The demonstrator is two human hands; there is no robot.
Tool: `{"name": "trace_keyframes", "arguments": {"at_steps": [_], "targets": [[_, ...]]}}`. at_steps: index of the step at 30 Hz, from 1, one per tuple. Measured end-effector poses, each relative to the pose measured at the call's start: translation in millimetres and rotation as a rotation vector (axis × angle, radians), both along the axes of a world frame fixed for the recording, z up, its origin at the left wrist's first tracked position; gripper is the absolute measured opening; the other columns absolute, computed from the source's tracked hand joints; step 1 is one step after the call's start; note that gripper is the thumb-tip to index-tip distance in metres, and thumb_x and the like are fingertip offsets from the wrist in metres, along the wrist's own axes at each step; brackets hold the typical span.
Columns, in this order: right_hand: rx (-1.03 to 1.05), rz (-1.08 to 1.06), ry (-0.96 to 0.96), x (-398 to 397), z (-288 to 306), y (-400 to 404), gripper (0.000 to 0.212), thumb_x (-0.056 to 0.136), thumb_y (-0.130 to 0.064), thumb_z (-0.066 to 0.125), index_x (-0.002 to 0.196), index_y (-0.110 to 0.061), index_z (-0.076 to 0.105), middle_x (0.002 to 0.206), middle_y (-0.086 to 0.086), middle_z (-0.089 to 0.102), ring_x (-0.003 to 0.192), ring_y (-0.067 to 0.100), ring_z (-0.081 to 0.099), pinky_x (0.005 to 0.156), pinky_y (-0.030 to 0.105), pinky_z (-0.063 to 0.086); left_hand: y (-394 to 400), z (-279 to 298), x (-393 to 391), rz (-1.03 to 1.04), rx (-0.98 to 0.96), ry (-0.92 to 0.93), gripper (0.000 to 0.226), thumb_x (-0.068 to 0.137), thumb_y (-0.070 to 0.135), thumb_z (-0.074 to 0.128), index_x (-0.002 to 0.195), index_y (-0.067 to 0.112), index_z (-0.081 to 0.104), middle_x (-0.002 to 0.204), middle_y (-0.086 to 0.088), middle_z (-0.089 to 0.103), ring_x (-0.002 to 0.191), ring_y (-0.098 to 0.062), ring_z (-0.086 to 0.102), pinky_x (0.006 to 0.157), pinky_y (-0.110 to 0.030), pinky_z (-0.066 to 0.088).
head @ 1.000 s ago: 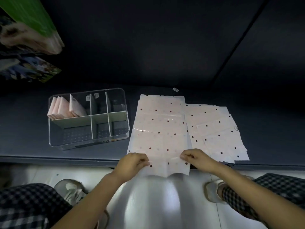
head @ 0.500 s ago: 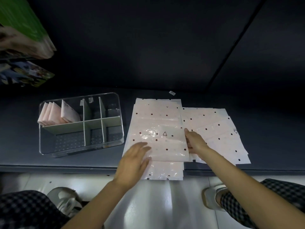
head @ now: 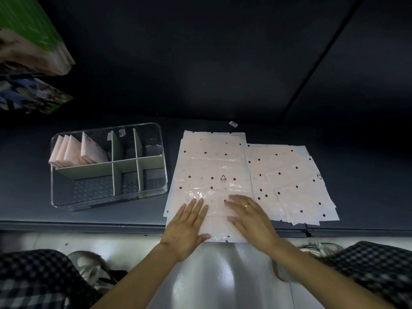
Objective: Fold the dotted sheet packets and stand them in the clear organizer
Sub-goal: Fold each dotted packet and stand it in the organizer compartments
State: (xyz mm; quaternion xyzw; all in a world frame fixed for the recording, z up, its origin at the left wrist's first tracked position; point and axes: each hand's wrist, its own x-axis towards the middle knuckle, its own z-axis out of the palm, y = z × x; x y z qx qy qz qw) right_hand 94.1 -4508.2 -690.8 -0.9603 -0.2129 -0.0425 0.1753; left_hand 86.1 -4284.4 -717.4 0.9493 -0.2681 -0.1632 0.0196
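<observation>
A stack of pale pink dotted sheet packets (head: 211,166) lies on the dark shelf, its near end hanging over the shelf edge. The top packet is folded over, with a recycling mark facing up. My left hand (head: 189,221) and my right hand (head: 249,217) lie flat on its near part, fingers straight, pressing it down. A second spread of dotted packets (head: 289,181) lies to the right. The clear organizer (head: 53,175) with grey-green dividers stands at the left; several folded packets (head: 78,152) stand in its back left compartment.
The dark shelf (head: 133,215) ends in a front edge just under my hands. Green and printed packages (head: 29,41) hang at the upper left. A small white tag (head: 233,123) lies behind the stack. Checked trouser legs and shoes are below on the pale floor.
The top packet's near end has been folded up over itself. Both hands let go of its edge and now press flat on the fold near the shelf edge.
</observation>
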Motion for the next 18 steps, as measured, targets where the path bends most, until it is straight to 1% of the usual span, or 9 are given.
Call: {"name": "trace_keyframes", "arguments": {"at_steps": [3,5,8,11,13,15,16,17,18], "targets": [[-0.107,0.014,-0.081,-3.4,-5.4,0.1,0.035,0.059,-0.019,0.089,0.090,-0.016,0.076,0.099,0.001,0.072,0.087,0.016,0.069,0.071,0.025,0.058,-1.6,-3.1,1.0,0.014,0.019,0.016,0.075,0.095,0.061,0.014,0.144,0.018,-0.024,0.148,0.000,-0.034,0.132,-0.022,-0.037,0.111,-0.036,-0.025],[-0.128,0.006,-0.085,-1.9,-6.6,-0.6,0.034,0.050,-0.020,0.094,0.080,-0.018,0.078,0.089,-0.001,0.074,0.079,0.013,0.070,0.063,0.021,0.057,-2.5,-4.0,1.0,0.024,0.013,0.027,0.076,0.095,0.061,0.013,0.144,0.018,-0.024,0.148,-0.001,-0.034,0.131,-0.025,-0.039,0.107,-0.033,-0.029],[-0.200,0.078,-0.095,1.5,-7.6,-5.3,0.046,0.034,-0.015,0.095,0.077,-0.016,0.078,0.086,0.000,0.075,0.076,0.013,0.071,0.057,0.019,0.055,-4.0,-2.4,2.2,0.038,0.010,0.033,0.074,0.095,0.061,0.012,0.145,0.018,-0.022,0.150,-0.001,-0.032,0.132,-0.023,-0.037,0.109,-0.034,-0.027],[-0.320,0.132,-0.107,5.7,-5.8,-7.3,0.054,0.023,-0.004,0.089,0.075,-0.012,0.077,0.085,0.000,0.075,0.075,0.013,0.071,0.055,0.019,0.056,-4.0,-2.2,5.4,0.060,-0.033,0.037,0.070,0.097,0.058,0.014,0.149,0.021,-0.014,0.155,0.000,-0.022,0.142,-0.018,-0.024,0.115,-0.033,-0.016],[-0.307,0.092,-0.091,8.7,-1.4,-5.3,0.052,0.022,-0.002,0.088,0.071,-0.012,0.076,0.076,-0.002,0.074,0.067,0.012,0.070,0.050,0.018,0.053,-2.5,0.9,8.1,0.095,-0.108,0.032,0.066,0.098,0.056,0.018,0.151,0.024,-0.005,0.159,0.003,-0.010,0.146,-0.014,-0.011,0.116,-0.030,-0.010],[-0.232,0.052,-0.024,9.8,5.6,-3.6,0.051,0.024,0.002,0.087,0.071,-0.014,0.074,0.066,-0.003,0.069,0.058,0.014,0.066,0.047,0.017,0.048,1.3,7.7,12.4,0.132,-0.206,0.008,0.063,0.098,0.054,0.026,0.151,0.025,0.010,0.159,0.006,0.008,0.146,-0.011,0.005,0.116,-0.026,-0.004],[-0.204,0.049,0.008,10.2,8.0,-4.8,0.049,0.029,0.004,0.086,0.073,-0.013,0.072,0.064,-0.002,0.068,0.058,0.015,0.065,0.050,0.018,0.049,3.7,11.9,15.0,0.152,-0.260,-0.008,0.061,0.097,0.053,0.031,0.150,0.026,0.018,0.157,0.007,0.019,0.144,-0.010,0.014,0.116,-0.024,0.002],[-0.175,0.052,0.038,10.8,9.4,-7.2,0.045,0.038,0.006,0.085,0.078,-0.011,0.072,0.068,-0.001,0.069,0.063,0.016,0.066,0.057,0.020,0.052,6.4,15.7,17.7,0.181,-0.317,-0.015,0.057,0.096,0.051,0.038,0.147,0.027,0.028,0.152,0.007,0.031,0.141,-0.010,0.025,0.115,-0.023,0.010],[-0.131,0.062,0.084,11.3,10.5,-10.2,0.037,0.053,0.005,0.081,0.086,-0.009,0.072,0.077,0.002,0.071,0.074,0.018,0.067,0.068,0.024,0.053,9.3,19.8,20.5,0.223,-0.373,-0.008,0.053,0.095,0.049,0.045,0.143,0.028,0.038,0.146,0.008,0.042,0.135,-0.011,0.035,0.111,-0.023,0.021]]}}
